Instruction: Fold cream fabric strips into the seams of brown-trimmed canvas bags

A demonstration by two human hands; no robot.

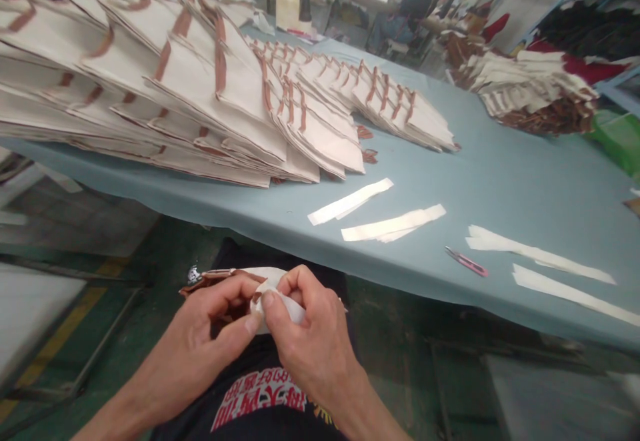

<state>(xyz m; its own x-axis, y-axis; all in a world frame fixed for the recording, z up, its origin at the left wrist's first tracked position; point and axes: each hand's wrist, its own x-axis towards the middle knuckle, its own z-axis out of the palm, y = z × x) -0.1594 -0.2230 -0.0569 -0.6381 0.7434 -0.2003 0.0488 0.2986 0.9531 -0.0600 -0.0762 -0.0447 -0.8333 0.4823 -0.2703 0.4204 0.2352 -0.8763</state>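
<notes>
Over my lap, in front of the table edge, both hands grip one cream fabric piece (270, 274) with brown trim. My left hand (210, 321) is closed on its trimmed left part, where folded brown edging (213, 277) sticks out behind the fingers. Thumb and fingers of my right hand (310, 321) pinch a bunched white part of it, close beside the left fingertips. The hands cover much of the piece, so its full shape is hidden. Nearest on the table lie white strips (395, 224) and pink-handled thread snips (467, 262).
Large stacks of cream fabric pieces with brown trim (200, 94) fill the left and back of the blue-covered table (425, 181). More white strips (555, 261) lie at the right. A fabric bundle (535, 91) and a green container (617, 137) stand beyond. A person (420, 1) sits behind.
</notes>
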